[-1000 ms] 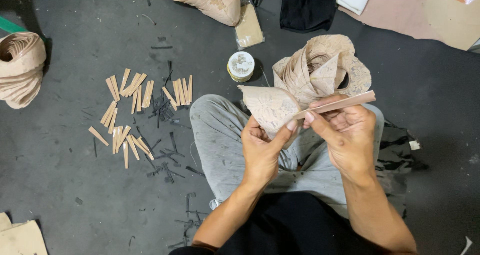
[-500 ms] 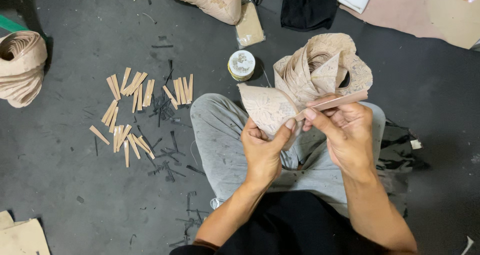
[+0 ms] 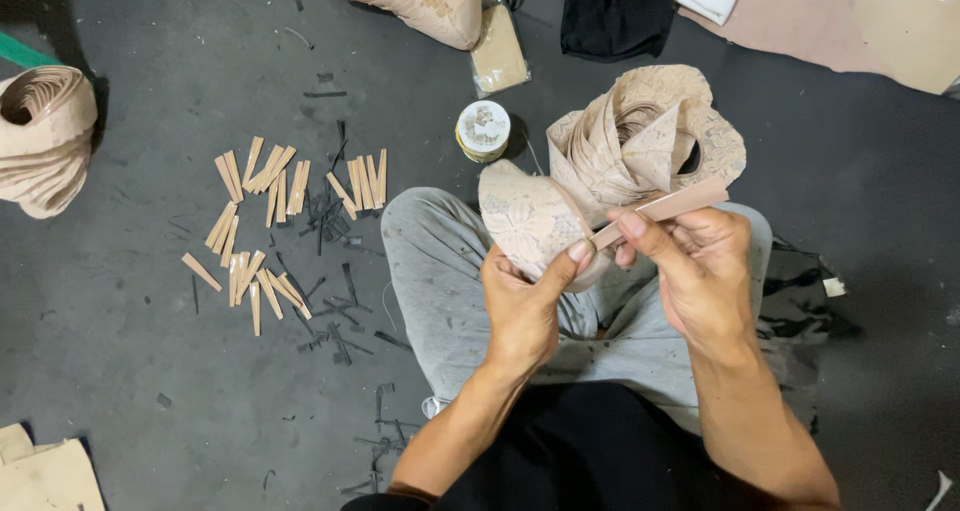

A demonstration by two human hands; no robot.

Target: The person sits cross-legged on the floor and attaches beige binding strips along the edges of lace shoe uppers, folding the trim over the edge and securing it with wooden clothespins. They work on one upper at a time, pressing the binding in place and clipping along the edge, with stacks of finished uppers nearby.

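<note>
Pinching a curled, lace-patterned tan strip point(image 3: 535, 221), the left hand point(image 3: 522, 306) meets the right hand point(image 3: 700, 271) (gripping a flat folded band point(image 3: 665, 207)).

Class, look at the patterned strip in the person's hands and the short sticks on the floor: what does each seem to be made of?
Patterned strip: probably thin leather or leather-like sheet, matte beige with an embossed floral look; it curls and folds softly. Short sticks: likely folded pieces of the same tan material, flat and stiff-edged, though wood cannot be ruled out. Both the left hand and right hand pinch the strip.

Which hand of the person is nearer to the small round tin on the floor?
Left. The left hand grips the patterned strip's end just below and right of the round tin. The right hand pinches the flat folded piece farther to the right, across the lap.
</note>
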